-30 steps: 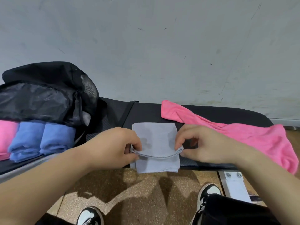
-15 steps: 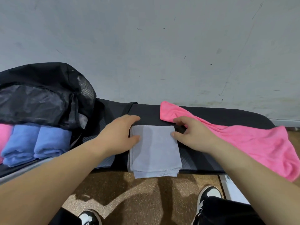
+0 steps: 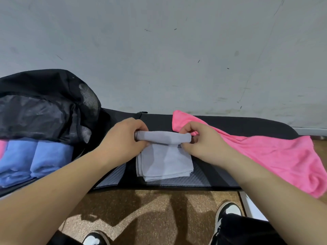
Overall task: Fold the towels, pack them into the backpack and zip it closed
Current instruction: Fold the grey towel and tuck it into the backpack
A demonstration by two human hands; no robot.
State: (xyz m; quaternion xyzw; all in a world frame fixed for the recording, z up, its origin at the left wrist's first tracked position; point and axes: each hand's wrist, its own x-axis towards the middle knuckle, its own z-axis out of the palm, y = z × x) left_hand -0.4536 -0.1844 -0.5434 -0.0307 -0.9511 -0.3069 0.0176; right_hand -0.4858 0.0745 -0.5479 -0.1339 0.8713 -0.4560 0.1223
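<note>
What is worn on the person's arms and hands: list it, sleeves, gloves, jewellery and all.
Nothing shows on either. The left hand and right hand are bare: no gloves, rings or markings visible. The left forearm and right forearm are bare too, with no sleeve, watch or band as far as the frame reaches.

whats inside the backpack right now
Inside the backpack: two rolled blue towels side by side, plus a pink towel edge at the far left. The black flap covers anything deeper, so the rest cannot be seen.
</note>
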